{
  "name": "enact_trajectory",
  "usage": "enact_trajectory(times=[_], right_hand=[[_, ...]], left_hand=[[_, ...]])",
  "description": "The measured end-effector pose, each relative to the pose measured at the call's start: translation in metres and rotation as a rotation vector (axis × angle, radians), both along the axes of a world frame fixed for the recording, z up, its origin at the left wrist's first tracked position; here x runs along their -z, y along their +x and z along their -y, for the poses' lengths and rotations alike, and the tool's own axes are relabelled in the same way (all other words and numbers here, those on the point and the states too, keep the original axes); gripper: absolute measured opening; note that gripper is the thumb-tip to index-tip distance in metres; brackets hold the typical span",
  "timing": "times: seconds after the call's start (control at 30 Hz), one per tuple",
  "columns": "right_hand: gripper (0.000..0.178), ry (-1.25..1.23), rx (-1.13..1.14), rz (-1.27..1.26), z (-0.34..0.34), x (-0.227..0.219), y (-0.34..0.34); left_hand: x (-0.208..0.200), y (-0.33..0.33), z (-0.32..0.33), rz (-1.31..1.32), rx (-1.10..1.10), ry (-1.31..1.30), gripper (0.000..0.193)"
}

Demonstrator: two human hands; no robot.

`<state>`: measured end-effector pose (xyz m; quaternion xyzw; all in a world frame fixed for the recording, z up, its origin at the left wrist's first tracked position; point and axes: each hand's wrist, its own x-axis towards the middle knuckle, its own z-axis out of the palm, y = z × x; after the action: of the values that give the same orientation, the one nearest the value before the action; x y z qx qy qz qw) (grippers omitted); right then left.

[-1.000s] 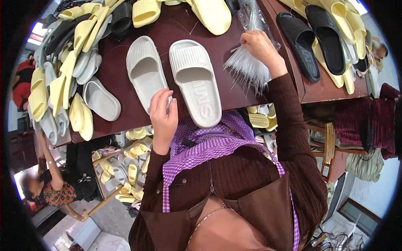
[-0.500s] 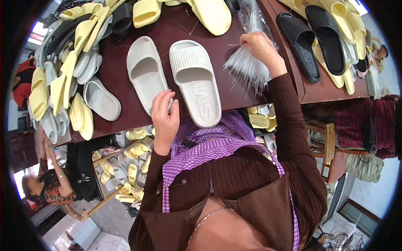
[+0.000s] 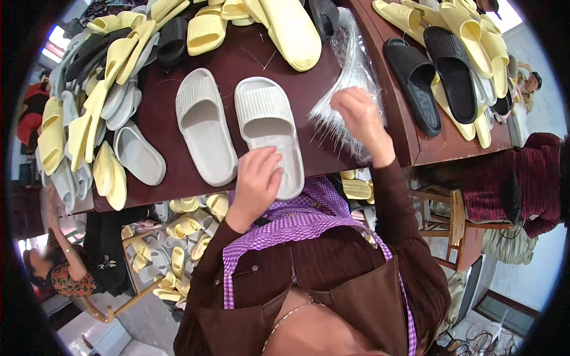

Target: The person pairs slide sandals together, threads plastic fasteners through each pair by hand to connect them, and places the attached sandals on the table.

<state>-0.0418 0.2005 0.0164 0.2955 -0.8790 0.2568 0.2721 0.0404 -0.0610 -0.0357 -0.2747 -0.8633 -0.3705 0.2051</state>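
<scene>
Two light grey slide slippers lie side by side on the dark red table, toes pointing away from me: the left slipper (image 3: 209, 155) and the right slipper (image 3: 265, 102). My left hand (image 3: 256, 185) is over the heel half of the right slipper, covering part of its footbed; its fingers are slightly bent, thumb apart, gripping nothing. Over a fanned bundle of thin clear plastic strands (image 3: 335, 127) in a clear bag, my right hand (image 3: 360, 121) has its fingertips drawn together. Whatever lies between those fingertips is too small to make out.
A heap of yellow, grey and black slippers (image 3: 83, 127) crowds the table's left side. Yellow slides (image 3: 291, 35) lie at the far edge. Black slippers (image 3: 412, 83) are on the right table. Bins of slippers (image 3: 178, 228) stand below the front edge. Another person (image 3: 71, 270) is at lower left.
My left hand has shifted right, from the left slipper's heel to the right slipper's. My right hand has lifted slightly from the strand bundle. The whole view has shifted a little.
</scene>
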Motion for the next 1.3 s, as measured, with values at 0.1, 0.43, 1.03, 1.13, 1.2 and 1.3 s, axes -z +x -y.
enact_trajectory(times=[0.1,0.43,1.03,1.13,1.2,1.3], right_hand=[[0.005,-0.112,-0.102,0.066,0.004,-0.011,0.027],[0.008,-0.910,-0.535,-0.016,-0.018,-0.060,0.072],[0.010,-1.224,-0.931,0.226,0.011,-0.067,0.079],[0.011,-1.266,-0.881,0.352,0.024,-0.059,0.076],[0.010,-1.264,-0.802,0.467,0.033,-0.051,0.073],[0.005,-1.261,-0.683,0.573,0.044,-0.035,0.064]], left_hand=[[0.005,-0.006,-0.005,0.001,0.061,-0.094,0.030],[0.015,-0.046,-0.011,0.026,0.072,-0.042,0.028],[-0.056,-0.002,-0.027,0.419,0.372,0.751,0.039],[-0.045,-0.001,-0.022,0.267,0.328,0.675,0.039],[-0.040,0.004,-0.019,0.192,0.300,0.633,0.040],[-0.042,0.016,-0.018,0.450,0.230,0.991,0.035]])
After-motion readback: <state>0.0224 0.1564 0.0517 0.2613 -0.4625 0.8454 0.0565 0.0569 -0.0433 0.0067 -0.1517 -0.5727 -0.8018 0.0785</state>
